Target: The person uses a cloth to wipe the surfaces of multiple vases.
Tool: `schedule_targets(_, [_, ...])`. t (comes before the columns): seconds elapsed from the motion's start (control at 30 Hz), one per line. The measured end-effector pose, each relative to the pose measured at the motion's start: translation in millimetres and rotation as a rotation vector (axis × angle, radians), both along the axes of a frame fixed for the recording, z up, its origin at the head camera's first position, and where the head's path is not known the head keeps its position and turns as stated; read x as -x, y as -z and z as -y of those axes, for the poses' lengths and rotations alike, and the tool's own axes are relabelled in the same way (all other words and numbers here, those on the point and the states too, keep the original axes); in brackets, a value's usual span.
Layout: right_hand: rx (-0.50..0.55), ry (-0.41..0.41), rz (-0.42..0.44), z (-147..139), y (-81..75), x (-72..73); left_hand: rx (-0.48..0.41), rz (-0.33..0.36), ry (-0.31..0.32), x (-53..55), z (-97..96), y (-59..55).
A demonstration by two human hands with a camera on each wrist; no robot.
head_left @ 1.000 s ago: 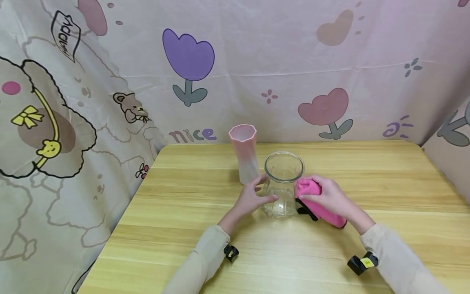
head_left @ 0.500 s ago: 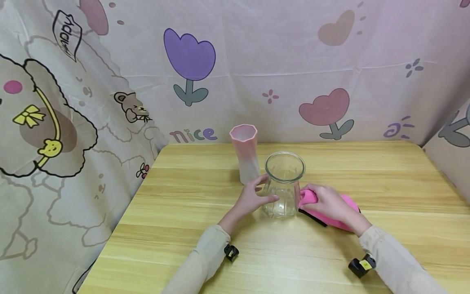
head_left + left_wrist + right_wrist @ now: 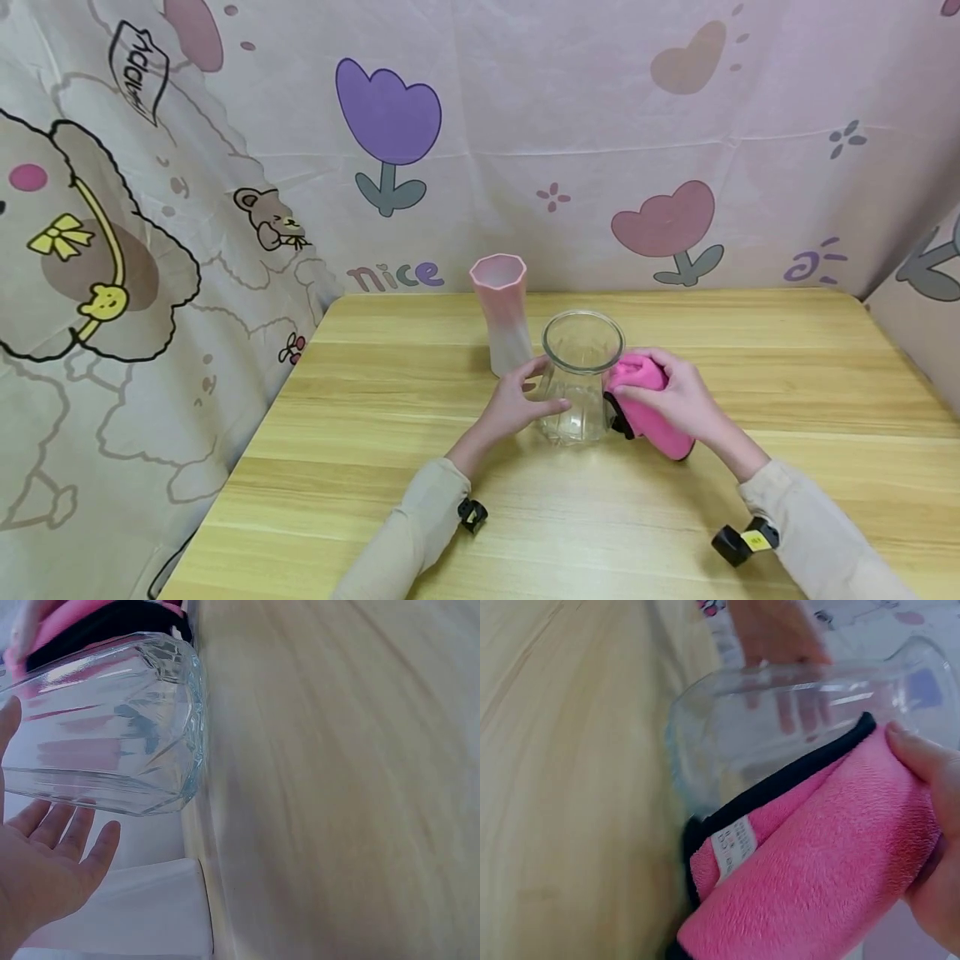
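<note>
A clear glass vase (image 3: 573,408) with a round rim stands upright on the table. My left hand (image 3: 513,408) holds its left side, thumb in front and fingers behind; in the right wrist view these fingers show through the glass. My right hand (image 3: 686,398) grips a folded pink cloth (image 3: 652,417) with black edging against the vase's right side. From the right wrist camera, the thumb lies on top of the cloth (image 3: 817,855), and a white label (image 3: 733,846) hangs at its fold. The lower corner of the cloth droops toward the tabletop.
Just behind the left hand stands a tall pink-and-white vase (image 3: 504,317). The wooden table (image 3: 360,467) reaches back to a printed cloth backdrop (image 3: 517,100). Each sleeve carries a small black wrist camera (image 3: 472,516).
My right hand slid the pink cloth down and to the right along the glass, then back up to the left. The left hand and glass vase have stayed put.
</note>
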State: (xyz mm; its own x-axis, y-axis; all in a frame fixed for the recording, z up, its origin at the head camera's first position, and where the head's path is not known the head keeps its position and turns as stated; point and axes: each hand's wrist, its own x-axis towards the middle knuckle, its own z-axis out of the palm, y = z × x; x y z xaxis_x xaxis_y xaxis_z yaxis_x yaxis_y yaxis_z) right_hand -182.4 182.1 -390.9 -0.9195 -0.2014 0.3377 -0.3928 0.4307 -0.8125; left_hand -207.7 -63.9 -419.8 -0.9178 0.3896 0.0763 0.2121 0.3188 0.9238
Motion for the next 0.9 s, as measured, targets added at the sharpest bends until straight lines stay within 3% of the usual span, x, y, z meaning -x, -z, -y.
schedule_targets(0.23, [0.141, 0.051, -0.043, 3, -23.9, -4.6, 0.017, 0.001, 0.002, 0.3, 0.0, -0.5])
schedule_targets(0.57, [0.227, 0.112, -0.067, -3, -45.0, -8.9, 0.026, 0.011, -0.001, 0.6, -0.4, 0.7])
schedule_targets(0.7, [0.239, 0.104, -0.073, -1, -46.4, -7.6, 0.026, 0.015, 0.000, 0.3, -0.5, 1.5])
schedule_targets(0.9, [0.232, 0.104, -0.060, 0, -36.9, -6.9, 0.025, 0.006, 0.008, 0.0, -0.6, 0.8])
